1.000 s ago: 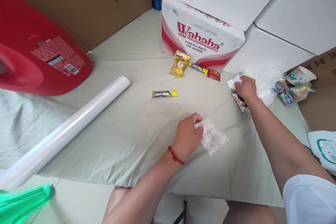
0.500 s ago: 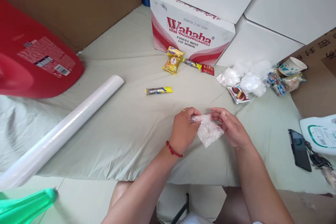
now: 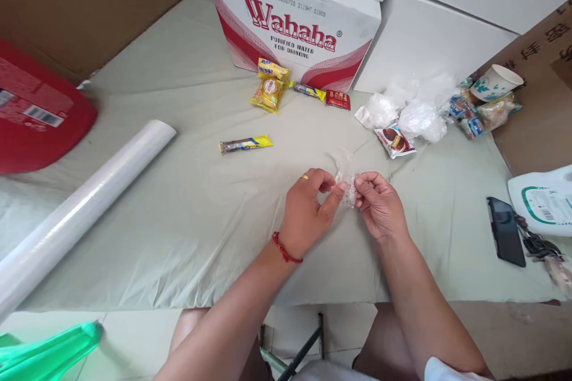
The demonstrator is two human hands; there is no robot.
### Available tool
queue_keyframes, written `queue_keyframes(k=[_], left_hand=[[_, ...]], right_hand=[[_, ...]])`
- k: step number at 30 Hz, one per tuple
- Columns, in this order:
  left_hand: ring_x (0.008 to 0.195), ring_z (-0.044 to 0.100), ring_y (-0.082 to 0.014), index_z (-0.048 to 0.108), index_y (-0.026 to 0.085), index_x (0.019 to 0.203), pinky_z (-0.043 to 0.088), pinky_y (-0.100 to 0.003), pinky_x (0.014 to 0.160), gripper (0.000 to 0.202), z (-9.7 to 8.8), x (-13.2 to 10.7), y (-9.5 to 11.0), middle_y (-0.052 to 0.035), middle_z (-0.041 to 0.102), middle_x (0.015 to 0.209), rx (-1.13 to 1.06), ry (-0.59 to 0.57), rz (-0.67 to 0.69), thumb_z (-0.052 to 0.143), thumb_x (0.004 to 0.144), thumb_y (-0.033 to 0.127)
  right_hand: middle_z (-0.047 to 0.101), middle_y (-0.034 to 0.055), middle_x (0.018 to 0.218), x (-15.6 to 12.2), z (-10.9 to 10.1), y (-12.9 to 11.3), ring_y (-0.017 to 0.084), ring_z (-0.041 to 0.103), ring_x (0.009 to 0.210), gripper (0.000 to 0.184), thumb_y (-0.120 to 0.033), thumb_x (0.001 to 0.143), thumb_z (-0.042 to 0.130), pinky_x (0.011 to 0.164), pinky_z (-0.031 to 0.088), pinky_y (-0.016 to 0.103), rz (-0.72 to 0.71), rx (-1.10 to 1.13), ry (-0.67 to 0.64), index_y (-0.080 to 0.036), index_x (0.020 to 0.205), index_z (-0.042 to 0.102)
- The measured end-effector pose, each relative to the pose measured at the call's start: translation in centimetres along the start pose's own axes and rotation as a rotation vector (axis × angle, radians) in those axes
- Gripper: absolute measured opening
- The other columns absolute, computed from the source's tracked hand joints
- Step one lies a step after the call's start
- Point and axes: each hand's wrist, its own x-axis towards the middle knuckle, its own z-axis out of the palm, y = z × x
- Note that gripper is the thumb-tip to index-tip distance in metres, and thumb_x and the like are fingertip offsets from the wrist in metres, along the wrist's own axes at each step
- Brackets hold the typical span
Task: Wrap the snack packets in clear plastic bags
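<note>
1. The right hand (image 3: 382,205) pinches the right side of some crumpled plastic wrap (image 3: 345,171) between thumb and fingers.
2. The left hand (image 3: 313,202) touches the wrap's left side with its thumb, fingers curled; whether it grips, I cannot tell.
3. The wrap is between both hands, over the cloth-covered worktop (image 3: 192,208).
4. Beyond the left hand lies a snack stick (image 3: 245,144); beyond the right, a biscuit packet (image 3: 395,141).

A: State the colours of the carton (image 3: 290,30).
B: White, with curved red bands, red and black lettering.
A: Paper cup (image 3: 494,84)?
B: White, teal leaf pattern.
A: Held plastic film (image 3: 345,168)?
B: Colourless, transparent.
</note>
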Motion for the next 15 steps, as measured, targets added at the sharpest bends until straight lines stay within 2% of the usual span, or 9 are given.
queue_keyframes(k=[2,3,5,7,9,12,15], left_hand=[[0.094,0.064,-0.0226,0.063,0.021,0.096,0.051,-0.035,0.081,0.032,0.6,-0.4,0.0,-0.0062,0.069,0.101,-0.027,-0.152,-0.020,0.072,0.084,0.049],[0.098,0.065,-0.0242,0.064,0.021,0.101,0.051,-0.036,0.083,0.036,0.8,-0.6,-0.1,-0.0074,0.070,0.106,-0.032,-0.186,-0.034,0.077,0.080,0.048],[0.100,0.066,-0.0246,0.067,0.021,0.103,0.051,-0.037,0.088,0.031,1.2,-0.7,-0.3,-0.0072,0.072,0.108,-0.070,-0.186,-0.077,0.074,0.081,0.042],[0.093,0.068,-0.0222,0.070,0.021,0.096,0.051,-0.036,0.087,0.021,1.2,-0.5,-0.7,-0.0051,0.075,0.098,-0.169,-0.162,-0.163,0.063,0.089,0.039],[0.086,0.068,-0.0203,0.072,0.020,0.088,0.052,-0.034,0.084,0.026,1.1,-0.3,-1.0,-0.0039,0.075,0.088,-0.281,-0.174,-0.261,0.057,0.092,0.040],[0.082,0.068,-0.0193,0.071,0.018,0.082,0.052,-0.033,0.079,0.028,1.2,0.1,-1.3,-0.0045,0.075,0.085,-0.398,-0.187,-0.351,0.061,0.089,0.043],[0.088,0.068,-0.0199,0.069,0.019,0.086,0.053,-0.032,0.080,0.029,1.6,0.1,-1.0,-0.0057,0.075,0.093,-0.433,-0.150,-0.319,0.071,0.083,0.047]], right_hand=[[0.057,-0.0061,0.063,-0.1,-0.1,0.0,0.007,0.050,0.055,0.035,-0.038,0.066,0.094,0.051,0.044,0.019,0.005,0.014,-0.028,-0.021,0.083,0.069],[0.059,-0.0056,0.065,-0.2,-0.1,0.0,0.008,0.052,0.056,0.035,-0.038,0.067,0.094,0.052,0.046,0.019,0.016,0.018,-0.052,-0.021,0.086,0.070],[0.062,-0.0044,0.070,-0.2,-0.2,0.1,0.009,0.056,0.061,0.035,-0.036,0.067,0.094,0.056,0.050,0.020,0.028,0.036,-0.093,-0.022,0.090,0.072],[0.064,-0.0037,0.074,-0.1,-0.3,0.1,0.009,0.057,0.066,0.035,-0.032,0.065,0.095,0.059,0.052,0.020,0.034,0.071,-0.115,-0.022,0.090,0.073],[0.064,-0.0035,0.075,0.1,-0.5,0.1,0.009,0.057,0.067,0.035,-0.030,0.063,0.095,0.060,0.052,0.019,0.047,0.106,-0.110,-0.022,0.089,0.074],[0.065,-0.0028,0.076,0.3,-0.8,0.2,0.009,0.058,0.068,0.035,-0.028,0.061,0.095,0.061,0.053,0.019,0.068,0.136,-0.094,-0.021,0.088,0.074],[0.066,-0.0032,0.077,0.3,-0.9,0.3,0.008,0.058,0.067,0.035,-0.027,0.060,0.095,0.061,0.054,0.018,0.057,0.146,-0.062,-0.020,0.088,0.074]])
